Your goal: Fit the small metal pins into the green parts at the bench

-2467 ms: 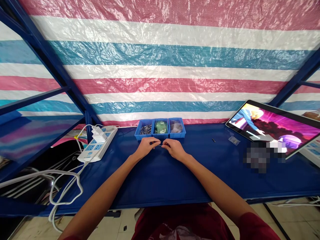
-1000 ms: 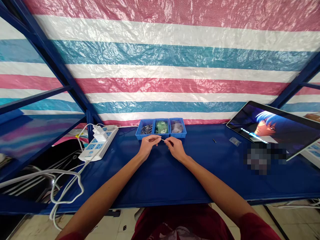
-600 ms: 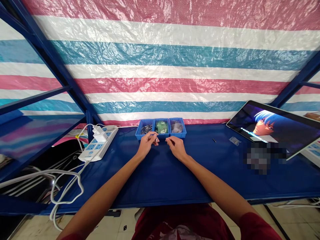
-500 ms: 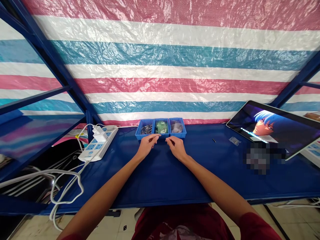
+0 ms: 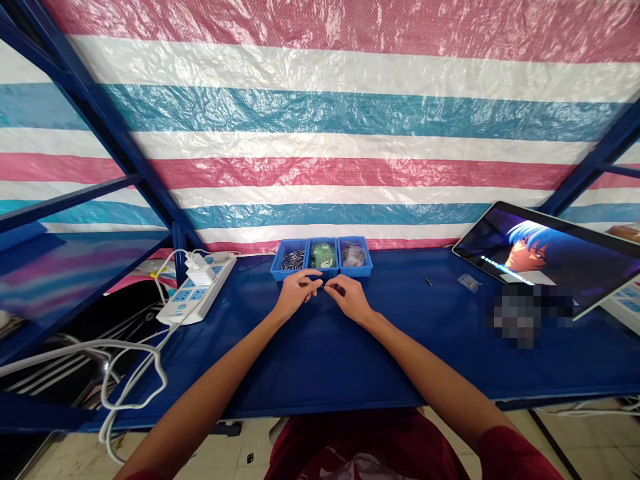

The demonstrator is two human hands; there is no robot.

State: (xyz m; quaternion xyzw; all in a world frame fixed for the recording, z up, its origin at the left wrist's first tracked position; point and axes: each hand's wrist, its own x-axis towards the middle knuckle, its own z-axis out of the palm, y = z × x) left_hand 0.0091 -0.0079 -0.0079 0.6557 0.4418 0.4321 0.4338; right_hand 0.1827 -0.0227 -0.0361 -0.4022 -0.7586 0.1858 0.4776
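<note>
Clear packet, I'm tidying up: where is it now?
The clear packet lies at right in the head view, on the table between dark rod and screen.

Blue bins (image 5: 357,272), red-white-blue striped sheet (image 5: 350,123)

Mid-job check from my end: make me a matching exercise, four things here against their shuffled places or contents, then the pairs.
Things:
1. thin piece
2. power strip
3. small clear bag
4. middle blue bin

Places or contents:
A. on the left part of the table
B. holds green contents
C. between left hand and right hand
D. just left of the screen

Pairs: 1-C, 2-A, 3-D, 4-B
</note>
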